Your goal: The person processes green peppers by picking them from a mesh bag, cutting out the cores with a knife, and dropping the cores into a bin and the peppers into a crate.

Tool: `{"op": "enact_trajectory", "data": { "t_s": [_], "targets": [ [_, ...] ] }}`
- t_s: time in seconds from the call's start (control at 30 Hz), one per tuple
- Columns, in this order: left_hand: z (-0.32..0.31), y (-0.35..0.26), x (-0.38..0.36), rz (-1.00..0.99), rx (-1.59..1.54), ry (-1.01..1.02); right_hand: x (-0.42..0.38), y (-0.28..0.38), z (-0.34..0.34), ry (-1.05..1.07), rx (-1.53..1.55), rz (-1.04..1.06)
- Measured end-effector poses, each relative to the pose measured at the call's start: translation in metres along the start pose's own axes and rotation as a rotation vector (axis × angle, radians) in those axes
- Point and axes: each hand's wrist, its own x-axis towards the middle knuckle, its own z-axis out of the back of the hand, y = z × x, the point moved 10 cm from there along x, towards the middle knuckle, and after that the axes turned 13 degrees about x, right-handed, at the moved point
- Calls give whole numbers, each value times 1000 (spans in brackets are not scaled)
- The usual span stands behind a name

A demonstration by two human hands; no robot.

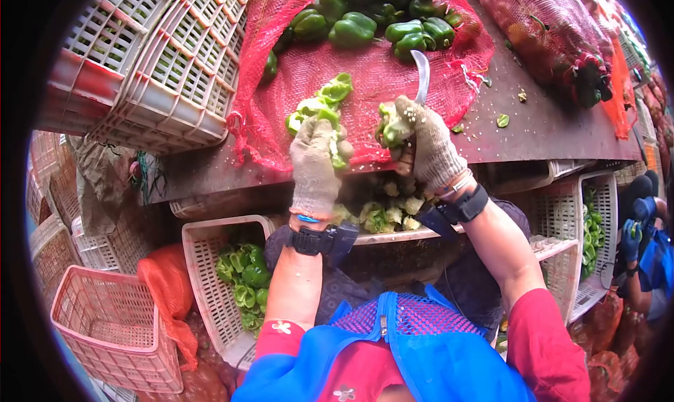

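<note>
- Produce-sorting/prep area, maybe a wholesale mkt or packing shed; can't tell exactly which.
- Work table (533, 132) w/ open red mesh sack (291, 132) of whole green peppers (352, 30), plus bits of veg scattered on top.
- Another full mesh sack (540, 30), upper R of view.
- Stacked plastic crates (179, 72), upper L; pinkish crate (116, 328) on floor, lower L.
- Opened peppers (246, 279) in a crate under table edge.
- Curved knife (422, 75) & cut pepper (319, 110) in use, i.e. hand-processing in qty.
- Co-worker (649, 226) at far R, nr more crates & sacks.
</note>
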Motion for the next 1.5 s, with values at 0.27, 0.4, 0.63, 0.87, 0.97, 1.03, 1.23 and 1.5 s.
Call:
{"op": "enact_trajectory", "data": {
  "t_s": [0.27, 0.4, 0.63, 0.87, 0.97, 1.03, 1.23, 1.5],
  "targets": [
    [15, -43, 43, -525, 1480, -228, -2, 19, -6, 75, -1104, 118],
    [20, -33, 54, -360, 1658, -165, 59, 47, -25, -65, -1127, 542],
    [35, -32, 63, -555, 1342, -159, 133, -19, -68, 275, -882, 487],
    [50, -33, 55, -380, 809, -64, 66, -38, -88, 193, -562, 358],
    [69, -46, 33, -404, 603, -61, 40, -35, -114, 204, -622, 473],
    [99, -65, 2, -428, 408, -65, 22, -50, -144, 319, -568, 504],
    [226, -138, -155, -391, 925, -176, -80, -128, -250, 866, -899, 290],
    [195, -108, -112, -335, 1391, -184, -4, 17, -101, 223, -1151, 949]
  ]
}}
